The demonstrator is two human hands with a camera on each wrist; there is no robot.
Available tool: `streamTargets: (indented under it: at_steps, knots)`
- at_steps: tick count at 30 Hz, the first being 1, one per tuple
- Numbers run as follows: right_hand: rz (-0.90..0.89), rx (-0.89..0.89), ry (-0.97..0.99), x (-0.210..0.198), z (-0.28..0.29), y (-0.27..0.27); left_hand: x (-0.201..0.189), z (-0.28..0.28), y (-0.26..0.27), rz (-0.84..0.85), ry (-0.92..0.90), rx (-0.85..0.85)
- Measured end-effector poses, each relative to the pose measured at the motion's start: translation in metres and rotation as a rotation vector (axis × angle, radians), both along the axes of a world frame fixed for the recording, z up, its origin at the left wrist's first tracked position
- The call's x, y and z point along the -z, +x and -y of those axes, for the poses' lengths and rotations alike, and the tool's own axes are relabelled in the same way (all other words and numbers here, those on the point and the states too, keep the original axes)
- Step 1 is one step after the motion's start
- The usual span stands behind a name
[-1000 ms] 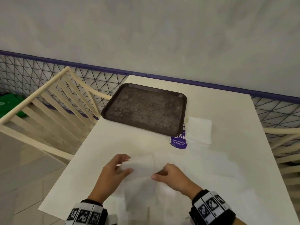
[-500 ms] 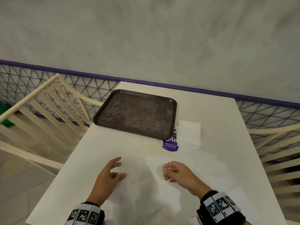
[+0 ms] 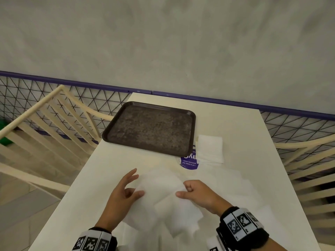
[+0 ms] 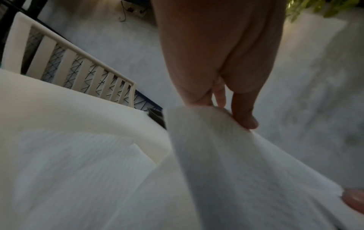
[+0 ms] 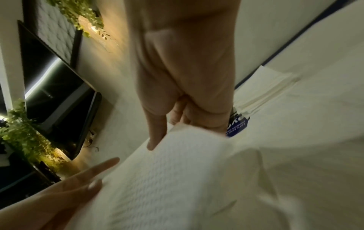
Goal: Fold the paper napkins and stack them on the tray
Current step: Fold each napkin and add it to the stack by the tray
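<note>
I hold one white paper napkin lifted a little above the near part of the table. My left hand pinches its left edge between thumb and forefinger, the other fingers spread. My right hand pinches the right edge with curled fingers. The wrist views show the same napkin hanging from the left hand and the right hand. Loose unfolded napkins lie under my hands. The dark brown tray sits further back with nothing on it. A small pile of folded napkins lies beside its right edge.
A purple round sticker is on the white table, partly under the tray and the pile. Cream slatted chairs stand at the left and right. A wire fence with a purple rail runs behind the table.
Half a second ago my hands hovered over the flat napkins, the left one open. Now both pinch one napkin's edges and have raised it off the table.
</note>
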State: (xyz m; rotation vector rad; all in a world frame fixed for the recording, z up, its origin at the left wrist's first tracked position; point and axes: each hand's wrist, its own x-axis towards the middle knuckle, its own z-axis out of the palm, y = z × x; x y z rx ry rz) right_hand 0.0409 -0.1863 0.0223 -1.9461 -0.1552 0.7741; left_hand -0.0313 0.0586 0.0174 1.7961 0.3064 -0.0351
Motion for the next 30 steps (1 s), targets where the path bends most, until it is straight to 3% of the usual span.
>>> streamTargets:
  at_steps: [5, 8, 14, 20, 25, 30]
  knots:
    - [0.037, 0.060, 0.026, -0.002, 0.019, 0.000, 0.022, -0.003, -0.002, -0.226, 0.453, 0.064]
    - [0.006, 0.115, 0.172, -0.012, 0.026, -0.005, 0.018, 0.009, 0.002, -0.143, 0.615, 0.107]
    - [-0.061, 0.168, 0.404, -0.026, 0.030, -0.014, -0.027, 0.054, 0.013, -0.094, 0.140, 0.278]
    - [-0.049, 0.158, 0.376, -0.032, 0.031, -0.023, -0.030, 0.063, 0.017, 0.099, 0.089, 0.197]
    - [0.015, 0.229, 0.416, -0.037, 0.035, -0.025, -0.039, 0.064, 0.016, 0.128, 0.064, 0.268]
    - [0.047, 0.255, 0.464, -0.042, 0.037, -0.028, -0.053, 0.067, 0.016, 0.148, -0.085, 0.260]
